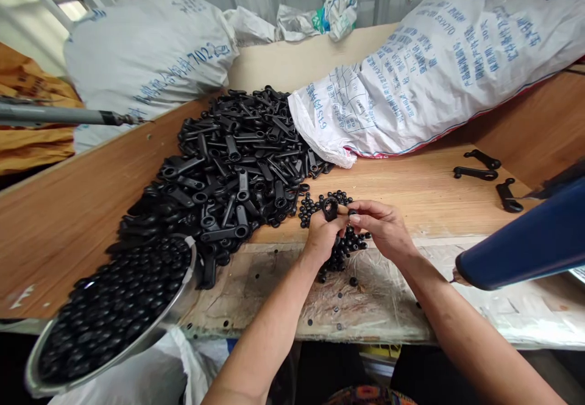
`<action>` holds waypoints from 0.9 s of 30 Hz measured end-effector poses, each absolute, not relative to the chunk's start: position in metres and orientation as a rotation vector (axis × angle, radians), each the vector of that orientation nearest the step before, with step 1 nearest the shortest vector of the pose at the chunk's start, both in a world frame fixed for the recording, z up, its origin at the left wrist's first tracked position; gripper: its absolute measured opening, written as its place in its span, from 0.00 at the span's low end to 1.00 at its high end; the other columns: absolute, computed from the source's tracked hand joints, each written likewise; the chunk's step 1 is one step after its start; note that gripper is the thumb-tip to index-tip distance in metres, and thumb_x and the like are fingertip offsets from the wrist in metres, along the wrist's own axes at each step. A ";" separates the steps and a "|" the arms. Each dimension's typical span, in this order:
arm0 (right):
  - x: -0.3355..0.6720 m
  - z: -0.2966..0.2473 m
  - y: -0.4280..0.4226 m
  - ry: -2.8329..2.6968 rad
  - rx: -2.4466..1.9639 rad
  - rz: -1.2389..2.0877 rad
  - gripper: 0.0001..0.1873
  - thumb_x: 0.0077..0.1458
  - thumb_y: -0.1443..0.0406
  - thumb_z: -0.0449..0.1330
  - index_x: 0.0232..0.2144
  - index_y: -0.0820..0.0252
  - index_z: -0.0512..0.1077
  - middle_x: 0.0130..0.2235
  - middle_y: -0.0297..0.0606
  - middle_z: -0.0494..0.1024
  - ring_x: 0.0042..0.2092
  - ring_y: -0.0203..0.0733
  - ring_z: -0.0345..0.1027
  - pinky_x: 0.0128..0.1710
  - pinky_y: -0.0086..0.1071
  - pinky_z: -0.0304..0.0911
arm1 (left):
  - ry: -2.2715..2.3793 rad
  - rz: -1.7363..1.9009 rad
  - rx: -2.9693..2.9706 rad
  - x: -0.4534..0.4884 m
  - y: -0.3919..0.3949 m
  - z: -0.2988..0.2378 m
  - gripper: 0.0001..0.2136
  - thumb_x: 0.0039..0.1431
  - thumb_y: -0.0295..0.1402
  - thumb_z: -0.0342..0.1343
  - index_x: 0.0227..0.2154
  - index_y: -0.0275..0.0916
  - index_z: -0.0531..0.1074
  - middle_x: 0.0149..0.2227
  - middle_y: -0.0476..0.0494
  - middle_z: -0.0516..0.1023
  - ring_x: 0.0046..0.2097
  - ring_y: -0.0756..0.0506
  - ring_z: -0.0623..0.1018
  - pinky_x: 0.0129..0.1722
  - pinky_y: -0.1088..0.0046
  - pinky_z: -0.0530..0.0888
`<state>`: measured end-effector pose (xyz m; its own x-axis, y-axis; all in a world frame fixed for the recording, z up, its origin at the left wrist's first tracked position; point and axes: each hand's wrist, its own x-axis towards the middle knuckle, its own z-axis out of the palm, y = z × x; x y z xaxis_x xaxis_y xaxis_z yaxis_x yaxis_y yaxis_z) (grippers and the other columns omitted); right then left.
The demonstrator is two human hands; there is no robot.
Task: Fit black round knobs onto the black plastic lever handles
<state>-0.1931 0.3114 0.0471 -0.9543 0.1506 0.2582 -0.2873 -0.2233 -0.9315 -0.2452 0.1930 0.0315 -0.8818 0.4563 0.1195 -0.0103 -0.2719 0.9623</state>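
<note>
In the middle of the head view my left hand (323, 234) is closed around a black crank handle (329, 208), its ringed end pointing up. Close by, my right hand (382, 229) pinches a small round black knob (352, 212) between thumb and fingers, near the handle's other end, which my fingers partly hide. Loose black knobs (350, 243) lie on the board beneath and behind both hands. A large pile of black crank handles (242, 161) spreads to the left of them.
A metal bowl (191, 271) of black knobs stands at front left. Several crank handles (475, 173) lie at right. A blue tool (521, 237) juts in from the right, a grey rod (59, 114) from the left. White sacks (411, 76) lie behind; wooden walls (91, 192) edge the bench.
</note>
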 end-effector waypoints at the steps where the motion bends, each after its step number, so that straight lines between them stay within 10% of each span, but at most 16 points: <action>1: -0.194 0.046 0.313 -1.821 0.169 2.081 0.07 0.45 0.66 0.63 0.31 0.57 0.75 0.27 0.33 0.74 0.27 0.33 0.66 0.26 0.27 0.61 | 1.697 2.218 0.560 -0.243 0.194 0.032 0.07 0.45 0.33 0.57 0.20 0.35 0.68 0.17 0.53 0.65 0.19 0.55 0.63 0.20 0.78 0.60; 7: -0.195 0.043 0.319 -2.189 0.207 1.239 0.06 0.51 0.67 0.57 0.33 0.60 0.73 0.29 0.36 0.73 0.32 0.37 0.67 0.33 0.30 0.60 | 1.563 2.143 0.540 -0.239 0.192 0.034 0.04 0.45 0.30 0.54 0.22 0.35 0.68 0.17 0.51 0.68 0.18 0.53 0.67 0.19 0.77 0.62; 17: -0.189 0.045 0.317 -2.230 0.198 1.116 0.06 0.49 0.65 0.59 0.32 0.59 0.73 0.24 0.32 0.72 0.27 0.34 0.64 0.28 0.28 0.59 | 1.664 2.042 0.619 -0.234 0.199 0.024 0.03 0.46 0.29 0.53 0.23 0.35 0.65 0.18 0.53 0.66 0.16 0.55 0.63 0.12 0.79 0.58; 27: -0.192 0.048 0.313 -2.076 -0.054 2.035 0.12 0.42 0.60 0.64 0.30 0.61 0.74 0.21 0.30 0.68 0.23 0.32 0.59 0.22 0.27 0.57 | 1.348 2.422 0.096 -0.253 0.187 0.042 0.15 0.48 0.43 0.51 0.28 0.33 0.70 0.20 0.48 0.71 0.21 0.52 0.69 0.24 0.77 0.65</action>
<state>-0.1924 0.3132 0.0481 -0.9721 0.1882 0.1399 -0.1361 0.0333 -0.9901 -0.2535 0.1867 0.0421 -0.9307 0.3467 -0.1162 -0.2814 -0.4762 0.8331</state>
